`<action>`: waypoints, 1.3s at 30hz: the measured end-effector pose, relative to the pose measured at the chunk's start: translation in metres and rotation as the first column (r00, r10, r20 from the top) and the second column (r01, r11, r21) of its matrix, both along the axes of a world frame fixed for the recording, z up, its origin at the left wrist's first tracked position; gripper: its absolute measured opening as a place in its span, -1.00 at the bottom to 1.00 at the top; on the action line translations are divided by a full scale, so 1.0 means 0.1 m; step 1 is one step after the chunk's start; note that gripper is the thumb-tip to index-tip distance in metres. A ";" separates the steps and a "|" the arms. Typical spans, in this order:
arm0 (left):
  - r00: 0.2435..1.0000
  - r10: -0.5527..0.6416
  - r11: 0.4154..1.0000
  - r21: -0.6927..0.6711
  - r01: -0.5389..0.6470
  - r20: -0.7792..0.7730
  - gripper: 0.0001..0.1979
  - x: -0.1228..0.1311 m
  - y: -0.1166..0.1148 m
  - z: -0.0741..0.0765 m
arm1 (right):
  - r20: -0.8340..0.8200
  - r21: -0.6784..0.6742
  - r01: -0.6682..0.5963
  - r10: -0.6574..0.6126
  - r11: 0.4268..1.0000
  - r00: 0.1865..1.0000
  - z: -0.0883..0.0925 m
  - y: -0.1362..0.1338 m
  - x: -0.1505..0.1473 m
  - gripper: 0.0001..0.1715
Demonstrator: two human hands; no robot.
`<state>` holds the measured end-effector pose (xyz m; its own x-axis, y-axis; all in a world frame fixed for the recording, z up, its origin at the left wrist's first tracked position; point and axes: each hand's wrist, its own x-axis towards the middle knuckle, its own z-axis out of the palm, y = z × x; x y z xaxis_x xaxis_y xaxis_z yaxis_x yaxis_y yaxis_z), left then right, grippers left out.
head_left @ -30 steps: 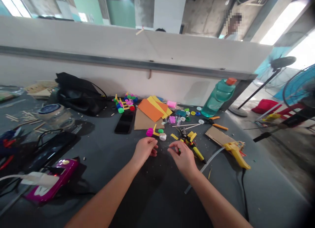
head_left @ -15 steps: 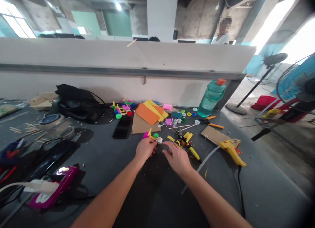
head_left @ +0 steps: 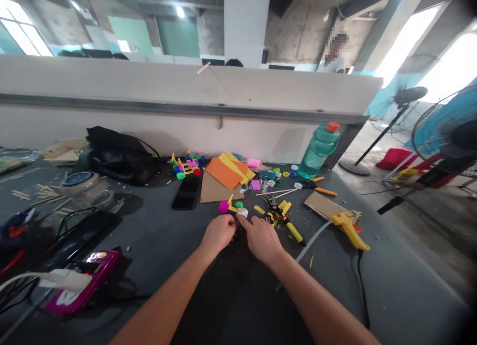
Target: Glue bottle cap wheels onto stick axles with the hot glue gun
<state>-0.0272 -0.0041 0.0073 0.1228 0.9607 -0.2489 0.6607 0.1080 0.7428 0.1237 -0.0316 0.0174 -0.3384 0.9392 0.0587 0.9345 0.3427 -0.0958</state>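
A white plastic cap (head_left: pixel 242 213) touches the right hand's (head_left: pixel 262 239) outstretched forefinger, grip unclear. The closed left hand (head_left: pixel 218 233) rests just beside the cap.

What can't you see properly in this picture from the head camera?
Head view: the curled fingers of the left hand hide anything in its palm.
Head view: the black bag hides what is inside it.
Head view: the low wall cuts off the person beyond it.
Head view: the crumbs are too small to name.
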 end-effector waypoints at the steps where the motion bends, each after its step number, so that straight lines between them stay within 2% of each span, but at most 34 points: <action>1: 1.000 -0.025 1.000 -0.011 0.025 -0.012 -0.84 -0.02 -0.05 0.02 | -0.002 -0.005 -0.002 0.002 1.000 1.000 0.00 0.00 0.00 -0.37; 3: 0.996 -0.089 0.995 -0.049 0.088 -0.027 -0.88 -0.08 -0.17 0.11 | -0.003 -0.012 -0.004 0.004 1.000 1.000 -0.01 0.01 0.00 -0.36; 4: 0.983 -0.180 0.978 -0.111 0.175 -0.041 -0.88 -0.10 -0.25 0.18 | -0.002 -0.015 -0.003 0.003 1.000 1.000 -0.01 0.02 0.00 -0.35; 6: 0.921 -0.385 0.895 -0.218 0.390 0.065 -0.90 -0.15 -0.41 0.37 | 0.001 -0.018 0.002 -0.002 1.000 1.000 -0.02 0.03 -0.01 -0.36; 7: 0.858 -0.488 0.809 -0.285 0.514 0.161 -0.91 -0.17 -0.48 0.47 | 0.000 -0.016 0.004 -0.004 1.000 1.000 -0.03 0.03 -0.01 -0.37; 8: 0.775 -0.573 0.686 -0.360 0.632 0.267 -0.93 -0.18 -0.54 0.57 | -0.008 -0.008 0.004 -0.004 1.000 1.000 -0.03 0.03 0.00 -0.38; 9: 0.695 -0.607 0.554 -0.423 0.717 0.385 -0.93 -0.18 -0.58 0.66 | -0.025 0.003 0.000 0.000 1.000 1.000 -0.04 0.04 0.00 -0.40; 10: 0.656 -0.602 0.488 -0.440 0.754 0.456 -0.93 -0.18 -0.60 0.73 | -0.055 0.015 -0.008 0.009 1.000 0.998 -0.05 0.03 0.01 -0.43; 11: 0.668 -0.585 0.533 -0.403 0.744 0.460 -0.93 -0.18 -0.60 0.77 | -0.103 0.027 -0.016 0.019 1.000 0.995 -0.05 0.03 0.01 -0.46; 12: 0.722 -0.555 0.649 -0.328 0.687 0.413 -0.92 -0.18 -0.58 0.79 | -0.167 0.038 -0.029 0.035 0.999 0.985 -0.05 0.02 0.02 -0.50; 13: 0.803 -0.503 0.789 -0.210 0.577 0.319 -0.90 -0.18 -0.54 0.78 | -0.242 0.048 -0.041 0.052 0.998 0.969 -0.06 0.01 0.02 -0.54; 14: 0.890 -0.412 0.902 -0.048 0.428 0.197 -0.88 -0.18 -0.48 0.75 | -0.318 0.055 -0.050 0.065 0.997 0.946 -0.06 -0.01 0.03 -0.58; 15: 0.951 -0.299 0.951 0.107 0.290 0.075 -0.86 -0.18 -0.42 0.71 | -0.389 0.059 -0.054 0.073 0.997 0.919 -0.06 -0.03 0.04 -0.62; 16: 0.981 -0.195 0.960 0.206 0.190 0.005 -0.85 -0.18 -0.37 0.65 | -0.447 0.061 -0.055 0.076 0.997 0.891 -0.05 -0.05 0.04 -0.65; 17: 0.992 -0.123 0.962 0.244 0.124 -0.020 -0.84 -0.17 -0.31 0.59 | -0.491 0.059 -0.056 0.078 0.997 0.868 -0.05 -0.07 0.05 -0.67; 19: 0.994 -0.090 0.979 0.187 0.078 0.059 -0.80 -0.16 -0.24 0.47 | -0.553 0.058 -0.060 0.083 0.996 0.829 -0.05 -0.10 0.06 -0.68; 23: 0.918 -0.200 0.977 -0.004 0.214 0.341 -0.71 -0.09 -0.21 0.32 | -0.640 0.080 -0.084 0.116 0.993 0.759 -0.03 -0.11 0.10 -0.69; 26: 0.883 -0.125 0.982 -0.069 0.175 0.452 -0.76 -0.04 -0.20 0.25 | -0.694 0.070 -0.086 0.110 0.994 0.712 -0.02 -0.08 0.14 -0.67; 30: 0.865 0.010 0.991 -0.117 0.056 0.502 -0.78 -0.03 -0.18 0.15 | -0.722 0.043 -0.060 0.072 0.997 0.688 -0.01 -0.07 0.17 -0.66; 34: 0.851 0.109 0.993 -0.092 -0.072 0.513 -0.71 -0.04 -0.17 0.04 | -0.733 0.018 -0.043 0.043 0.999 0.679 -0.02 -0.07 0.17 -0.69; 36: 0.854 0.125 0.992 -0.087 -0.093 0.506 -0.65 -0.04 -0.18 0.02 | -0.742 0.010 -0.036 0.032 0.999 0.669 -0.03 -0.06 0.17 -0.71; 39: 0.862 0.099 0.994 -0.098 -0.058 0.496 -0.63 -0.03 -0.20 0.02 | -0.772 -0.019 -0.010 -0.009 1.000 0.636 -0.04 -0.05 0.16 -0.75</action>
<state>-0.0304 -0.0238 0.0089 0.1752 0.9529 -0.2474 0.1899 0.2139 0.9582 0.1396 -0.0365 0.0136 -0.1788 0.9431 0.2803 0.5169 0.3324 -0.7888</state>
